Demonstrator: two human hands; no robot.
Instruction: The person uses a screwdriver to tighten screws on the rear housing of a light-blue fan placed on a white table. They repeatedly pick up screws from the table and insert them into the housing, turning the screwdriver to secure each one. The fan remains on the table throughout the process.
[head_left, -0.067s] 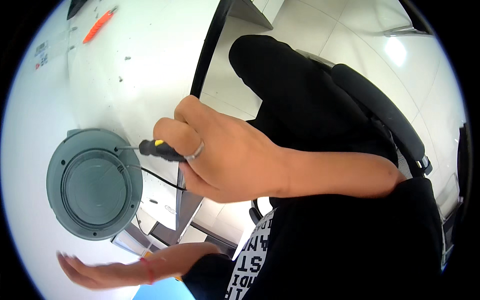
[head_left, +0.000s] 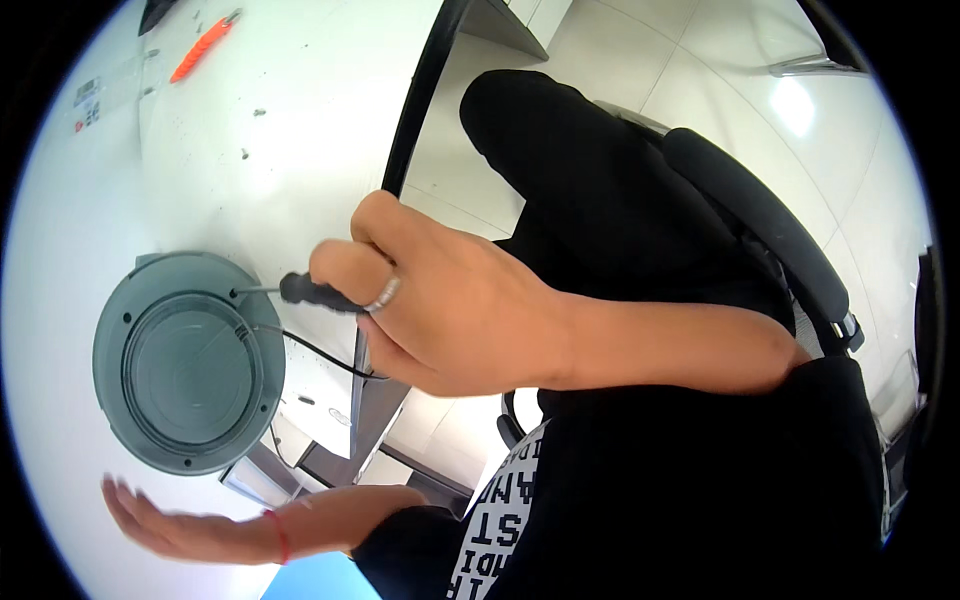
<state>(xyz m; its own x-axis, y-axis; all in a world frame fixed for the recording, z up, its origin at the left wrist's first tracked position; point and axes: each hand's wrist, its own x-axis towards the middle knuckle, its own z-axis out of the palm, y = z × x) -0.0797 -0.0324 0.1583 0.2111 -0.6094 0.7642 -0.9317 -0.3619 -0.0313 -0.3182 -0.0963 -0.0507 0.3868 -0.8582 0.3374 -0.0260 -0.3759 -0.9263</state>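
Observation:
A round grey-green plastic housing with a recessed circular middle and several screw holes round its rim sits at the left, on the white table. My right hand, wearing a ring, is closed round the dark handle of a screwdriver. The screwdriver's thin shaft reaches left into or onto a rim hole at the housing's upper right; the tip itself is hidden. A black cable runs from the housing's inside toward my right hand. Below the housing, my left hand is open with fingers stretched, apart from it and slightly blurred.
An orange-handled tool lies on the table at the upper left, with several small dark screws or bits scattered around. The dark table edge runs past my right hand. A black chair armrest is at the right, above tiled floor.
My left hand has moved a little up and left, nearer the housing. The screwdriver stays at the same rim hole, its handle seemingly turned: the yellow mark no longer shows.

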